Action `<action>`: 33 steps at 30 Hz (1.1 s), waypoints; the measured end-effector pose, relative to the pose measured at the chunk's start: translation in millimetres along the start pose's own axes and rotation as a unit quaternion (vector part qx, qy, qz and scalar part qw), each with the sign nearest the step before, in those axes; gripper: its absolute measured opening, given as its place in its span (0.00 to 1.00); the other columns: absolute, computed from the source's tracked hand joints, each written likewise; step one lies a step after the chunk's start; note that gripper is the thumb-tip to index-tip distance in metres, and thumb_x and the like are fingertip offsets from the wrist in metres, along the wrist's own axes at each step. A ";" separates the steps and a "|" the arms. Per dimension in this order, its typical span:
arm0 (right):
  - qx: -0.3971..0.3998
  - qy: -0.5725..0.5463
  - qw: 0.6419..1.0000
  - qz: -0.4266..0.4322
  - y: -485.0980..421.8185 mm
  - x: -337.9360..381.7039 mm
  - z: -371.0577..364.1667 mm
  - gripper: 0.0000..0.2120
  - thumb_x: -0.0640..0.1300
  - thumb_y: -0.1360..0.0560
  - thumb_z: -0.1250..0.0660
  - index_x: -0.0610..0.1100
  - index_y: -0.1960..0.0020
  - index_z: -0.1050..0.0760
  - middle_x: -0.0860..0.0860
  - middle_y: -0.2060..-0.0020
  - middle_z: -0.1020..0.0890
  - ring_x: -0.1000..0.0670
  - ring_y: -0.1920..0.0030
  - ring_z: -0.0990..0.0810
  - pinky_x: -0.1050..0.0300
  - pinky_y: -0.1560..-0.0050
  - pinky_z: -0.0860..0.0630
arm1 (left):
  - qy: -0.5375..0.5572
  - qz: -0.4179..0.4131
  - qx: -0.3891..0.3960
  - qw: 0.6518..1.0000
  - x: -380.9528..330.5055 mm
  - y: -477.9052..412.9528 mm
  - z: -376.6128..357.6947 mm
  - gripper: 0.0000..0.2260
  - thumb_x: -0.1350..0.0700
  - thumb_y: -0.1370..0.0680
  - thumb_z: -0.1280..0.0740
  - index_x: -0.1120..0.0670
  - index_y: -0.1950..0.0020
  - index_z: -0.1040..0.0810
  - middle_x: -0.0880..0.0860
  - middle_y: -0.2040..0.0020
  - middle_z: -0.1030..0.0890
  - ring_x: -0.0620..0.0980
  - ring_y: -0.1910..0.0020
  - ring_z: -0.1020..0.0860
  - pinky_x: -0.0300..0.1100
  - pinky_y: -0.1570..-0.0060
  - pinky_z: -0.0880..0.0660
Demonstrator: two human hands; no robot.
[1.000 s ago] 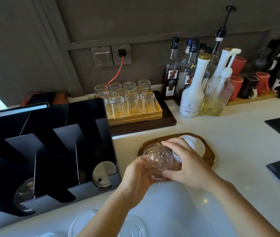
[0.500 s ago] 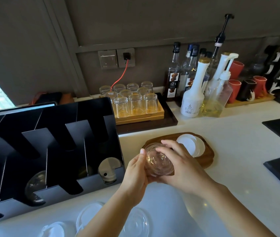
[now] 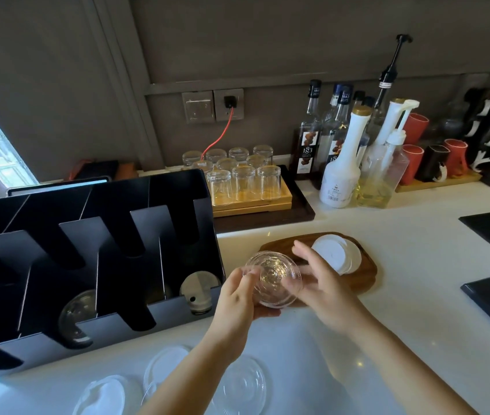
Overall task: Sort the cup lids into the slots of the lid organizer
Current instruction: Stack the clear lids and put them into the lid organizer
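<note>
Lid organizer (image 3: 94, 265) left of wooden tray (image 3: 360, 283)

Syrup bottle (image 3: 308, 151) label reads "183"; neighbouring bottle (image 3: 339, 127) shows "1883" on its neck.

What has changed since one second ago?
The right hand opened and lifted off the top of the clear dome lid; the left hand still holds it. The white lids on the wooden tray and the lid organizer stayed put.

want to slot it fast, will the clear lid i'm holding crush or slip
Likely light and bendy: the clear lid looks like thin see-through plastic, so a hard squeeze may buckle it. Its glossy dome may slip; the left hand holding its edge seems safer.
</note>
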State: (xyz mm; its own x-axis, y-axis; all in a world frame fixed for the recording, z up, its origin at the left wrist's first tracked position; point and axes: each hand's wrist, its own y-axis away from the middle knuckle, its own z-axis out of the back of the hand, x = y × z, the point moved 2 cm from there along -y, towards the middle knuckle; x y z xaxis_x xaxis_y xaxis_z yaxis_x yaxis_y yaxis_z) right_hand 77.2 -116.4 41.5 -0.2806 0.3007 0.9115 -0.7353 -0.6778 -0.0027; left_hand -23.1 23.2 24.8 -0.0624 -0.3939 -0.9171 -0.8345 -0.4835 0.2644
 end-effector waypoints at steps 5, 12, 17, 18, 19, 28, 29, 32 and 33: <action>-0.052 -0.057 0.996 -0.034 2.2 6.2 -20.4 0.10 0.48 0.18 0.37 0.55 0.40 0.21 0.53 0.54 0.15 0.55 0.55 0.17 0.56 0.61 0.18 | -0.017 -0.006 -0.011 1.000 -1.1 5.9 4.0 0.13 0.53 0.17 0.42 0.58 0.41 0.22 0.64 0.48 0.16 0.57 0.56 0.16 0.48 0.67 0.22; -0.033 -0.145 0.987 -0.059 10.9 21.1 -43.7 0.08 0.49 0.21 0.33 0.49 0.44 0.20 0.46 0.61 0.16 0.48 0.65 0.17 0.53 0.69 0.22 | -0.080 -0.053 -0.006 0.995 -10.8 33.0 31.4 0.07 0.57 0.17 0.35 0.56 0.41 0.22 0.60 0.52 0.14 0.58 0.57 0.16 0.47 0.67 0.23; 0.007 -0.187 0.981 -0.047 17.2 31.7 -59.6 0.10 0.50 0.21 0.34 0.47 0.44 0.20 0.44 0.60 0.16 0.45 0.63 0.17 0.51 0.66 0.21 | -0.056 -0.071 -0.053 0.994 -21.4 52.5 54.3 0.06 0.61 0.17 0.35 0.60 0.42 0.21 0.64 0.53 0.14 0.63 0.61 0.15 0.45 0.70 0.23; 0.009 -0.184 0.982 -0.042 19.3 31.8 -63.4 0.10 0.50 0.20 0.35 0.47 0.44 0.20 0.45 0.59 0.16 0.45 0.62 0.17 0.51 0.65 0.20 | -0.049 -0.072 -0.065 0.994 -23.3 54.3 60.4 0.06 0.61 0.17 0.36 0.60 0.43 0.21 0.64 0.54 0.14 0.63 0.62 0.15 0.44 0.71 0.23; 0.008 -0.172 0.984 -0.037 21.9 29.5 -67.4 0.10 0.50 0.20 0.35 0.47 0.45 0.19 0.46 0.60 0.16 0.45 0.61 0.17 0.50 0.63 0.19 | -0.046 -0.075 -0.073 0.993 -25.2 55.6 66.8 0.06 0.61 0.17 0.36 0.60 0.43 0.21 0.63 0.54 0.14 0.63 0.62 0.15 0.44 0.72 0.23; 0.178 0.370 0.912 0.000 75.3 -6.7 -114.2 0.54 0.76 0.39 0.35 0.54 0.21 0.47 0.55 0.22 0.43 0.52 0.25 0.45 0.60 0.27 0.44 | -0.018 -0.086 -0.111 0.990 -42.7 80.8 134.0 0.08 0.61 0.17 0.36 0.61 0.40 0.22 0.60 0.55 0.14 0.60 0.61 0.14 0.43 0.71 0.21; 0.195 0.398 0.896 -0.010 79.1 -10.0 -120.3 0.56 0.75 0.39 0.34 0.55 0.20 0.53 0.55 0.21 0.48 0.51 0.23 0.49 0.58 0.25 0.47 | -0.015 -0.083 -0.113 0.990 -42.6 84.5 140.7 0.08 0.61 0.17 0.36 0.61 0.40 0.22 0.60 0.55 0.13 0.60 0.61 0.14 0.43 0.70 0.21; 0.182 0.447 0.876 0.004 82.4 -11.3 -131.5 0.53 0.71 0.34 0.32 0.56 0.20 0.57 0.56 0.20 0.51 0.50 0.23 0.50 0.54 0.27 0.45 | -0.017 -0.074 -0.113 0.991 -41.3 95.3 157.0 0.08 0.60 0.17 0.36 0.61 0.40 0.22 0.60 0.56 0.13 0.62 0.61 0.14 0.43 0.70 0.21; 0.171 0.448 0.877 0.013 82.0 -10.7 -132.5 0.51 0.69 0.33 0.32 0.55 0.20 0.55 0.56 0.20 0.48 0.50 0.24 0.47 0.55 0.28 0.44 | -0.018 -0.070 -0.115 0.991 -40.5 98.4 161.9 0.08 0.60 0.17 0.36 0.60 0.41 0.22 0.60 0.56 0.13 0.62 0.61 0.14 0.44 0.70 0.21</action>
State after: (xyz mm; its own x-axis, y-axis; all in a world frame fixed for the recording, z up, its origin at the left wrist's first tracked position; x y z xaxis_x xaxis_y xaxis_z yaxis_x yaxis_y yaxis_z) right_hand -61.9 -86.3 -23.0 -0.7798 0.5849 0.2231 -0.5358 -0.8080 0.2451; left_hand -191.3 118.2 39.6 0.0229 -0.2838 -0.9586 -0.6903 -0.6981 0.1902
